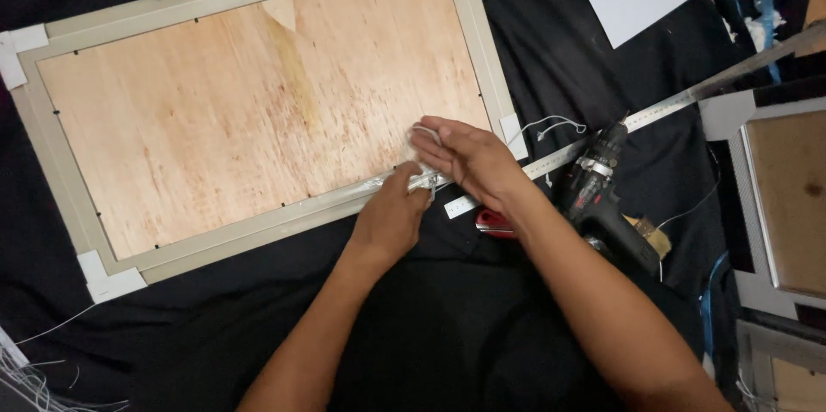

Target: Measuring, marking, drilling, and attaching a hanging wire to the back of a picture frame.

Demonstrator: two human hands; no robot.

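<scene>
A picture frame (258,119) with a plywood back is laid face down on black cloth (447,326). At its lower edge, a crumpled strip of clear film or cord (423,180) is pinched in the closed fingers of the left hand (391,214). The right hand (460,154) is held flat above it, fingers open and straight. The strip is best kept taut and pressed along the rail. A metal ruler (654,115) and cordless drill (602,193) are set to the right.

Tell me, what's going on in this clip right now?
A person works at the lower edge of a picture frame lying face down on black cloth. The left hand pinches something small and pale at the frame's rail, while the right hand lies flat just above it. A cordless drill and metal ruler lie to the right.
</scene>
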